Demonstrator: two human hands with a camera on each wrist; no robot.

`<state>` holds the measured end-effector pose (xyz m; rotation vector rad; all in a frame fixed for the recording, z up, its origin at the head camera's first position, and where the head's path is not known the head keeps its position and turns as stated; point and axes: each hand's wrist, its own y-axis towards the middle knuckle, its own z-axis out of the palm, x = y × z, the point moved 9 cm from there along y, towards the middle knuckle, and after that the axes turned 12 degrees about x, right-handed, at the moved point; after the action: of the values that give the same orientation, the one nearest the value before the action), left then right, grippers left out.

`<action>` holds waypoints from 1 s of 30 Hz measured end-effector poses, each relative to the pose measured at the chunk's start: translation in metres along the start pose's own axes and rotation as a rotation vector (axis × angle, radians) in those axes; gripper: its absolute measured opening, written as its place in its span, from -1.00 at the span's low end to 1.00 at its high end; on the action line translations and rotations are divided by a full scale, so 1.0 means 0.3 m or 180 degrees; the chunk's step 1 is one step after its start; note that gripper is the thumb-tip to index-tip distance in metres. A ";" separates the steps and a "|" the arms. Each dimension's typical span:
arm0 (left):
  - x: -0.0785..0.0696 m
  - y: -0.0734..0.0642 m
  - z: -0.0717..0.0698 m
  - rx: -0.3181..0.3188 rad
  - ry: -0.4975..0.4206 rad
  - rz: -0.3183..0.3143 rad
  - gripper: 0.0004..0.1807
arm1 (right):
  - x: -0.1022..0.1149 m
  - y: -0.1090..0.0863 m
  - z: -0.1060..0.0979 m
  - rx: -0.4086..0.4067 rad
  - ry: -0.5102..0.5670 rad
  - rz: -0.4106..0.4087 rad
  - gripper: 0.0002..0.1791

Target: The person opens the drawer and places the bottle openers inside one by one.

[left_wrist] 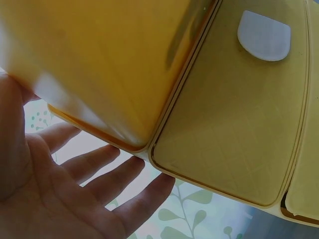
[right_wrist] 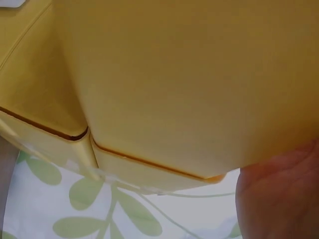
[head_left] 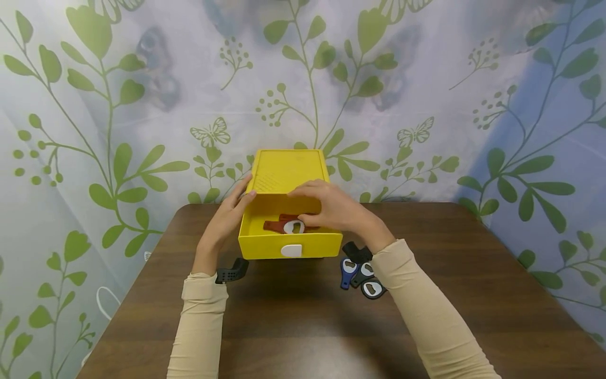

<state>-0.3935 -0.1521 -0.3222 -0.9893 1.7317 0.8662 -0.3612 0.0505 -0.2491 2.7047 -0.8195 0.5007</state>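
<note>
A yellow drawer cabinet (head_left: 289, 168) stands on the table with its top drawer (head_left: 265, 246) pulled out. The drawer front bears a white tab handle (head_left: 291, 250). Inside lie red bottle openers (head_left: 274, 226), partly hidden by my right hand (head_left: 331, 206). That hand reaches in from the right, fingers near the cabinet's top front edge and thumb low over the openers, with a gap between them. My left hand (head_left: 228, 215) lies along the cabinet's left side; in the left wrist view its spread fingers (left_wrist: 129, 209) reach the cabinet's side edge.
Right of the cabinet, a blue bottle opener (head_left: 349, 269) and two black bottle openers (head_left: 372, 289) lie on the brown table (head_left: 303, 326), close under my right wrist. A patterned curtain (head_left: 426, 105) hangs behind the table. A lower drawer front with a white handle (left_wrist: 264, 36) shows in the left wrist view.
</note>
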 end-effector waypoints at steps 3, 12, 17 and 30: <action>0.000 -0.002 0.000 -0.0010 0.0027 -0.0007 -0.23 | -0.006 -0.007 0.000 0.0019 -0.0017 0.0072 -0.50; -0.003 -0.002 0.001 -0.0020 0.0023 0.0020 -0.23 | -0.015 -0.070 -0.039 -0.0305 -0.0011 -0.0017 -0.54; -0.006 -0.004 0.004 -0.0014 0.0023 0.0037 -0.24 | -0.014 -0.135 -0.065 -0.0555 0.0101 -0.0007 -0.51; -0.010 -0.011 0.007 -0.0024 -0.0003 0.0039 -0.24 | 0.067 -0.280 -0.102 -0.1250 0.0108 0.0176 -0.56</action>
<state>-0.3892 -0.1509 -0.3206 -0.9840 1.7366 0.8814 -0.3050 0.1190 -0.2264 2.3142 -0.8812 0.3523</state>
